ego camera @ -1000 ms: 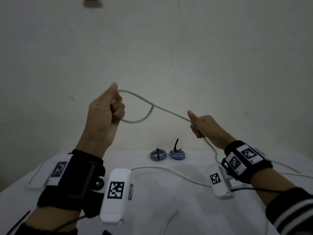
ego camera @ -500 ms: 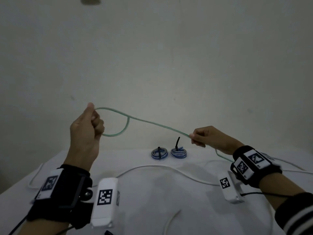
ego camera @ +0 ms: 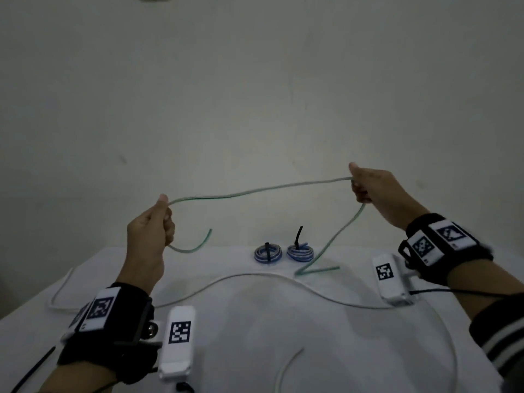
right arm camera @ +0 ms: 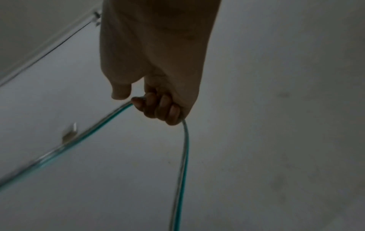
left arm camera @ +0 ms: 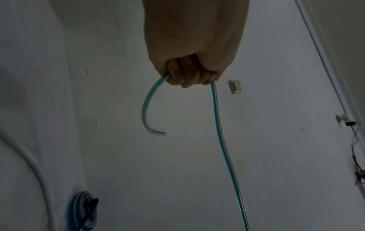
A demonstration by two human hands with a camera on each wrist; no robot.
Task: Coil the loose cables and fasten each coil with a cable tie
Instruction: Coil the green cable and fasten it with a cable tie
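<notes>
A green cable (ego camera: pixel 255 191) stretches in the air between both hands above the white table (ego camera: pixel 255 321). My left hand (ego camera: pixel 153 231) grips it near one end, and a short curved tail (left arm camera: pixel 146 109) hangs below the fist. My right hand (ego camera: pixel 368 185) grips the cable (right arm camera: pixel 110 118) further along, with fingers curled round it. From there the cable drops to the table, where its other end (ego camera: pixel 317 270) lies. Two blue coils (ego camera: pixel 268 253) (ego camera: pixel 300 252), each bound with a black tie, sit at the table's far edge.
A long white cable (ego camera: pixel 255 276) snakes loose across the table from left to right and curves round toward the front. A black cable tie (ego camera: pixel 34 367) lies at the front left edge. A bare wall stands behind the table.
My hands have moved apart. The right hand slid along the green cable, rising and going right. The left hand dropped lower, and the small loop beside it opened into a hanging tail.
</notes>
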